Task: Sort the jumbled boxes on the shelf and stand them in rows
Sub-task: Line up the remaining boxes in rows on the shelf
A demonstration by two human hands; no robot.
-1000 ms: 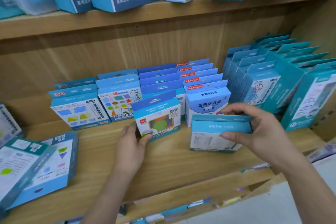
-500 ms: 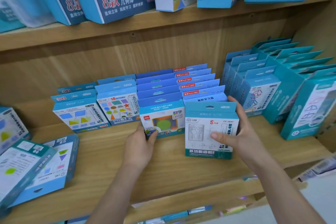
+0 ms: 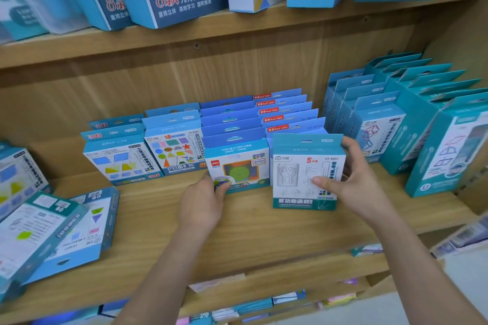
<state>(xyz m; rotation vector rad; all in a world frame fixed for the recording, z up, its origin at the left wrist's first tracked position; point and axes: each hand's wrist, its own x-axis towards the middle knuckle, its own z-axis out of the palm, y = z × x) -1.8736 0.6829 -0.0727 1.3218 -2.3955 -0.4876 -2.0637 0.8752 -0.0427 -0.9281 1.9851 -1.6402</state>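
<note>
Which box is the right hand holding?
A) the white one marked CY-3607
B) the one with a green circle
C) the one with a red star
A: the right hand grips the white CY-3607 box, thumb on its front; the left hand holds the green-circle box.

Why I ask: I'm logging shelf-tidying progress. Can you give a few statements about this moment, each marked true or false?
1. The right hand grips the CY-3607 box. True.
2. The CY-3607 box lies flat on the shelf. False: it is upright.
3. The left hand is off every box. False: it pinches the deli box at its lower corner.
4. The boxes at the left end lie jumbled, not standing. True.
</note>
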